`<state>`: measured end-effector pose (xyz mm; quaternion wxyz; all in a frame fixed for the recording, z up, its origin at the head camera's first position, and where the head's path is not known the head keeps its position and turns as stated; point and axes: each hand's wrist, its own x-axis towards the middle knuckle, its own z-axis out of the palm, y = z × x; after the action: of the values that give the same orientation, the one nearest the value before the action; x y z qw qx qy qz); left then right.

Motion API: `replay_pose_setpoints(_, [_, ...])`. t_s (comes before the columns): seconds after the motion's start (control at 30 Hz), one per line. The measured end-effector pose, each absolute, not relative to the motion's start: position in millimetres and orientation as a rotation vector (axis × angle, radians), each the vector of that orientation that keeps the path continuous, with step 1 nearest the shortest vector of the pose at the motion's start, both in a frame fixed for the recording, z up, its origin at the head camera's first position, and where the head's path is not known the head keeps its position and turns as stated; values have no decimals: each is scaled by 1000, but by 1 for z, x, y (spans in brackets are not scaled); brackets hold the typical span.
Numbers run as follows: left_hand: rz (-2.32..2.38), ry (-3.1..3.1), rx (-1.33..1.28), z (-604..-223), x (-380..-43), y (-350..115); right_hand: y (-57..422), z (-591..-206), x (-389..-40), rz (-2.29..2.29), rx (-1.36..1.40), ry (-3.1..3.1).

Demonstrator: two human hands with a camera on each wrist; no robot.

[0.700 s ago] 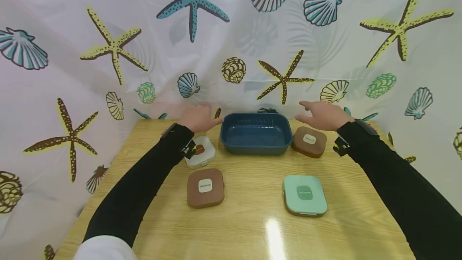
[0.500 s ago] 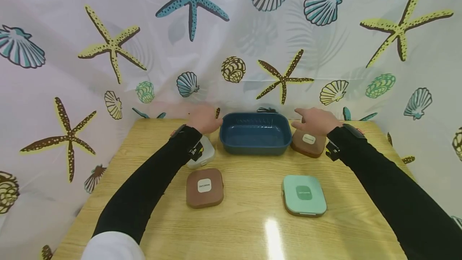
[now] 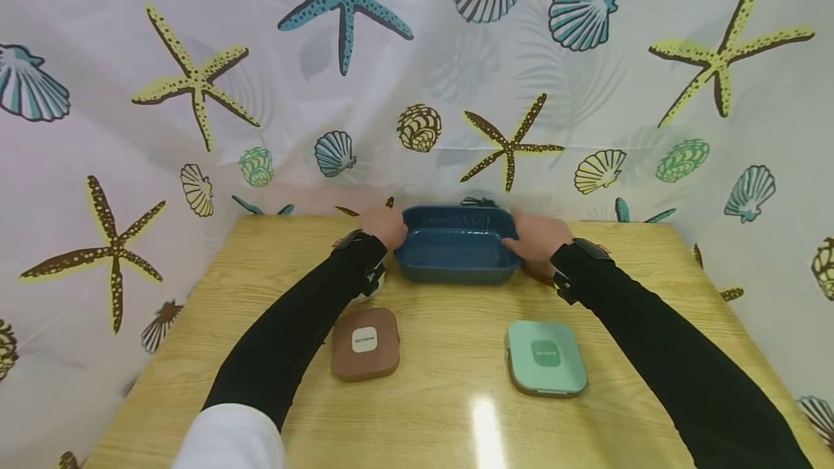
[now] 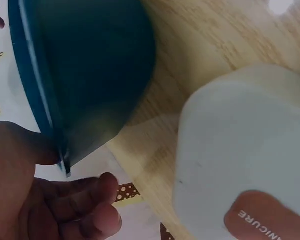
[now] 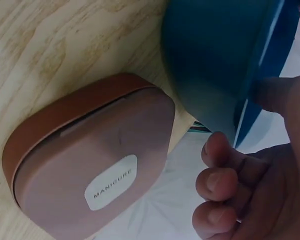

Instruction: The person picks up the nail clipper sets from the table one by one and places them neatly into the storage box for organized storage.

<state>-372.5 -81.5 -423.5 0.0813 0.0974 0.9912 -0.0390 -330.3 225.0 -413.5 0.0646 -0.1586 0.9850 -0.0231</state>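
A deep blue rectangular dish (image 3: 456,275) stands at the far edge of the table, with a hand at each end. My left hand (image 3: 383,229) has its thumb over the left rim and its fingers curled outside, as the left wrist view shows. At the other end my right hand (image 3: 542,237) lays its thumb inside the rim, fingertips at the outer wall. Beside the left hand lies a white manicure case (image 4: 240,150), mostly covered by the wrist in the head view. A brown manicure case (image 5: 100,155) sits under the right hand, largely hidden from the head.
Nearer on the wooden table (image 3: 449,353) lie another brown case (image 3: 365,344) at left and a mint-green case (image 3: 546,357) at right. A white curtain (image 3: 417,42) printed with starfish and shells hangs behind and along both sides.
Both hands have moved inward and down, from beside the blue dish to its two end rims. The white case and far brown case are now more covered by the arms.
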Motion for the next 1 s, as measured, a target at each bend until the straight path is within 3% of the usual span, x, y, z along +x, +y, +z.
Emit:
replay_pose_setpoints(0.23, [-361, 2839, 337, -457, -391, -77, 222, -428, -332, 18, -509, 3002])
replay_pose_setpoints(0.43, [-260, 2891, 353, -491, -414, -79, 218, -433, -335, 28, -477, 3009])
replay_pose_setpoints(0.73, [-179, 2902, 305, -446, -373, -69, 222, -432, -336, -104, -461, 2985])
replay_pose_setpoints(1.0, [-108, 2893, 301, -447, -370, -72, 220, -431, -329, -99, -456, 2980])
